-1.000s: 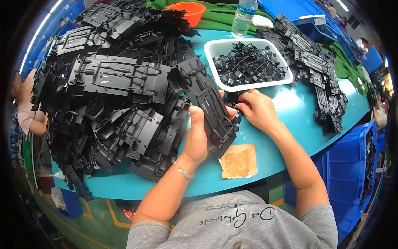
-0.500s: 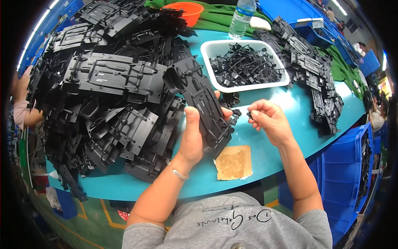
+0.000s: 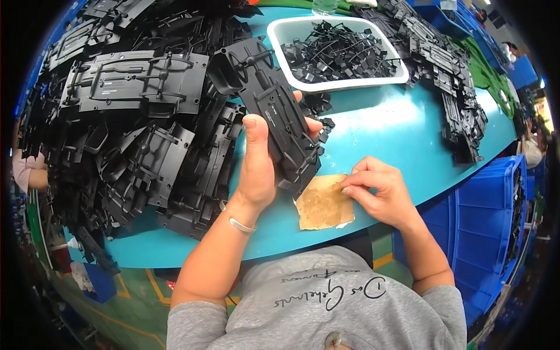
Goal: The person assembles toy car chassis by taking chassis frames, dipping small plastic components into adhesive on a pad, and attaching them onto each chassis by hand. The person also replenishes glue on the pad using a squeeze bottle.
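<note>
Large heap of black moulded plastic panels (image 3: 134,116) along the left edge of the turquoise worktop (image 3: 396,134); white tray (image 3: 344,84) of small black parts near the far edge; second black stack (image 3: 455,87) at the right edge; blue crates (image 3: 484,233) beside it.

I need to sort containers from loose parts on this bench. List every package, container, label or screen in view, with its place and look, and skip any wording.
White tray: rectangular, far side of the table, filled with small black parts.
Blue crates: stacked at the table's right edge, ribbed plastic.
Clear bottle: at the top edge, only its base shows.
Pale label: small strip on a large black moulded panel, upper left.
Screens or signs: none visible.
</note>
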Motion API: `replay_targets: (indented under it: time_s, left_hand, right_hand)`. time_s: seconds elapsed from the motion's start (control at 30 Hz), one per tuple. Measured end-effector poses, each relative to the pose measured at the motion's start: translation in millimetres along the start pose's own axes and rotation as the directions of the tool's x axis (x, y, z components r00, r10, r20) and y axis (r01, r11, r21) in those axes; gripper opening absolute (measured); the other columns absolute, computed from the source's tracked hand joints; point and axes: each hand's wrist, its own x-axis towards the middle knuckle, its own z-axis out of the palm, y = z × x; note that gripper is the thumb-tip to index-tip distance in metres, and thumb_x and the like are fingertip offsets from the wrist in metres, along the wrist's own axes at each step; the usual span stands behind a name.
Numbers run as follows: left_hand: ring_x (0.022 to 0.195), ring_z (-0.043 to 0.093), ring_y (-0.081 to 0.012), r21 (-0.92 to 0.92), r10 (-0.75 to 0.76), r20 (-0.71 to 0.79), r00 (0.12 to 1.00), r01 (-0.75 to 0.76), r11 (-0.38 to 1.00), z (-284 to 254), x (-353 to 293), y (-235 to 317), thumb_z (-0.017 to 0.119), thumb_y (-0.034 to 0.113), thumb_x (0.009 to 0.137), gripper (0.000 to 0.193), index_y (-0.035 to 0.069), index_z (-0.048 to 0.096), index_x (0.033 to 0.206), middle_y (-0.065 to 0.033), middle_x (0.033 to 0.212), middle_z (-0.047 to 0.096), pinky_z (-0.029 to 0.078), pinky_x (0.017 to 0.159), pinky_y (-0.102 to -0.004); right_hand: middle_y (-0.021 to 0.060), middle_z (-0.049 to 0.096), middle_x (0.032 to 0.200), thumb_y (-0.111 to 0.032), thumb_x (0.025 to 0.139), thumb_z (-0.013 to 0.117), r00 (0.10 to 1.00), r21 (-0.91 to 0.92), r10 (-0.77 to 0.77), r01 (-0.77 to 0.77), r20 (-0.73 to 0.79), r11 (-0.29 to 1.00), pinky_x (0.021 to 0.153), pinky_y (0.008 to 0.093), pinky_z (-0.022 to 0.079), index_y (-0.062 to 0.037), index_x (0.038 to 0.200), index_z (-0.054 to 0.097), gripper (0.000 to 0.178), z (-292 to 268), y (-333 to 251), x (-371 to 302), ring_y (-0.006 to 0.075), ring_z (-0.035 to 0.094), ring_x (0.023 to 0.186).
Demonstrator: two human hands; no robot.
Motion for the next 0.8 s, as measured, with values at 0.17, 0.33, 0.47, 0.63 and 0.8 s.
replay_targets:
  time_s: [0.17, 0.33, 0.47, 0.63, 0.8]
  left_hand:
    - [0.095, 0.058, -0.0146, -0.011, 0.003, -0.002, 1.0, -0.003, 1.0, -1, -1, 0, 0.026, 0.074, 0.088, 0.087, 0.002, 0.038, 0.136, -0.0094, 0.101, 0.063, 0.05, 0.084, -0.0303]
    - [0.099, 0.063, -0.022, 0.036, 0.028, 0.001, 1.0, -0.028, 0.999, -4, -2, -2, 0.025, 0.073, 0.09, 0.088, 0.0, 0.039, 0.137, -0.0153, 0.104, 0.066, 0.051, 0.088, -0.0345]
    - [0.098, 0.064, -0.0217, 0.024, 0.031, 0.007, 0.999, -0.031, 0.999, -3, -2, -1, 0.025, 0.073, 0.09, 0.088, 0.0, 0.039, 0.136, -0.0151, 0.104, 0.066, 0.052, 0.088, -0.0344]
    - [0.099, 0.064, -0.0213, 0.0, 0.012, 0.0, 1.0, -0.012, 1.0, -2, -1, -1, 0.023, 0.074, 0.089, 0.089, 0.0, 0.039, 0.136, -0.0145, 0.104, 0.066, 0.052, 0.088, -0.034]
    - [0.099, 0.063, -0.0212, -0.003, 0.013, 0.009, 1.0, -0.013, 1.0, -3, -1, -3, 0.023, 0.074, 0.089, 0.089, 0.0, 0.039, 0.136, -0.0146, 0.104, 0.066, 0.052, 0.088, -0.0338]
  right_hand:
    - [0.0082, 0.063, 0.075, 0.002, 0.074, 0.068, 0.973, -0.292, -0.225, 0.203, -0.045, 0.935, 0.058, 0.031, 0.049, -0.0029, 0.083, 0.068, 0.011, 11, 3, 2, 0.0229, 0.061, 0.065]
    - [0.008, 0.062, 0.075, -0.001, 0.073, 0.069, 0.954, -0.507, -0.292, 0.285, 0.068, 0.813, 0.058, 0.0345, 0.05, -0.0042, 0.083, 0.066, 0.011, 14, -5, -1, 0.0256, 0.062, 0.066]
    - [0.0075, 0.062, 0.076, 0.0, 0.071, 0.068, 0.957, -0.418, -0.289, 0.269, 0.015, 0.868, 0.058, 0.0345, 0.05, -0.0046, 0.082, 0.066, 0.012, 15, -1, 1, 0.025, 0.062, 0.066]
    - [0.0055, 0.057, 0.077, -0.001, 0.069, 0.068, 0.963, -0.429, -0.265, 0.219, -0.048, 0.876, 0.058, 0.0339, 0.048, -0.0074, 0.082, 0.067, 0.014, 13, 1, 0, 0.0237, 0.058, 0.069]
    - [0.0054, 0.057, 0.077, 0.0, 0.07, 0.068, 0.971, -0.4, -0.231, 0.186, -0.067, 0.898, 0.059, 0.0321, 0.047, -0.007, 0.08, 0.069, 0.013, 11, 2, -1, 0.0218, 0.057, 0.068]
